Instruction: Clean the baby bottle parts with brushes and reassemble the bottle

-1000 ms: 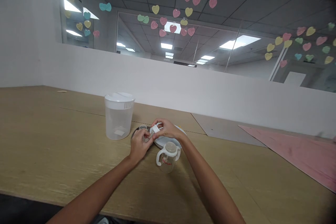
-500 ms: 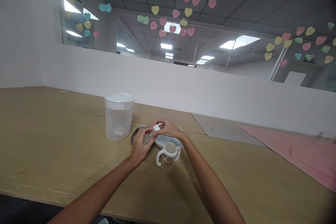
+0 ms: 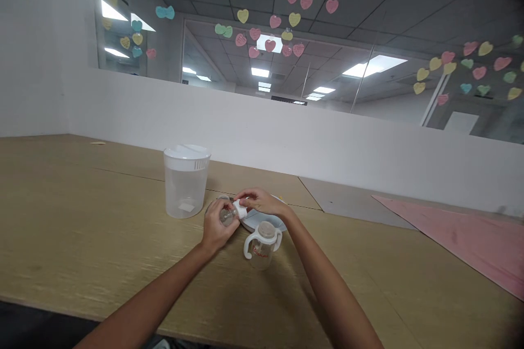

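Observation:
My left hand (image 3: 215,226) is closed around a small clear bottle (image 3: 227,217), tilted with its neck toward the right. On its neck end sits a white cap (image 3: 240,209), which the fingers of my right hand (image 3: 262,202) grip from above and the right. Just in front of both hands a clear baby bottle (image 3: 262,253) with two white handles and red lettering stands upright on the table. Beneath my right hand lies a pale round dish (image 3: 256,221), partly hidden by the hand and the baby bottle.
A translucent bucket (image 3: 186,185) with a white lid stands left of my hands, a pale piece visible low on it. The wooden table (image 3: 123,240) runs to a white wall (image 3: 254,125). A pink sheet (image 3: 458,234) lies at the right.
The white cap has come down against the small bottle's neck, covering the threads that showed before. My right hand has shifted slightly with it, and the bottle shows more in my left hand.

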`<state>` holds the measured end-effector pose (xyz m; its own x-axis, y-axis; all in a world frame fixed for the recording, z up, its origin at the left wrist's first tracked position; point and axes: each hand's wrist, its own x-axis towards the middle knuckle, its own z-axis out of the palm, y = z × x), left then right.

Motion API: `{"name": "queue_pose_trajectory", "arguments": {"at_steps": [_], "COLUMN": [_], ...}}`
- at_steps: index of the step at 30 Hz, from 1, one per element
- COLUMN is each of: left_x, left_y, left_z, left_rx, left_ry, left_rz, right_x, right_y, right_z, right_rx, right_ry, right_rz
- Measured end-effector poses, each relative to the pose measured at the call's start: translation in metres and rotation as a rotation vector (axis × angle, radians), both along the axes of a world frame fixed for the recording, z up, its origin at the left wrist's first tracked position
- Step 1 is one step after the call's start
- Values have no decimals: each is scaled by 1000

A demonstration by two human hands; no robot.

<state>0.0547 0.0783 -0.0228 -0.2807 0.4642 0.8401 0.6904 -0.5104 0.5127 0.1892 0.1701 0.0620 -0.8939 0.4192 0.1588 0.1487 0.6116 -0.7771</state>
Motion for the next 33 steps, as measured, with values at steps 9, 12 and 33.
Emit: {"name": "queue_pose_trajectory", "arguments": {"at_steps": [9, 12, 33], "left_x": [-2, 0, 3], "left_y": [2, 4, 8], "left_z": [-1, -2, -3], "left_rx": [28, 18, 3], "left_ry": [59, 57, 87], "left_rz": [36, 76, 92], "right_x": [1, 1, 4], "right_y": [-1, 0, 2], "right_z": [1, 0, 0], "right_rx": [40, 52, -11], "right_ry": [-63, -78, -68], "right_rz": [25, 16, 84]}}
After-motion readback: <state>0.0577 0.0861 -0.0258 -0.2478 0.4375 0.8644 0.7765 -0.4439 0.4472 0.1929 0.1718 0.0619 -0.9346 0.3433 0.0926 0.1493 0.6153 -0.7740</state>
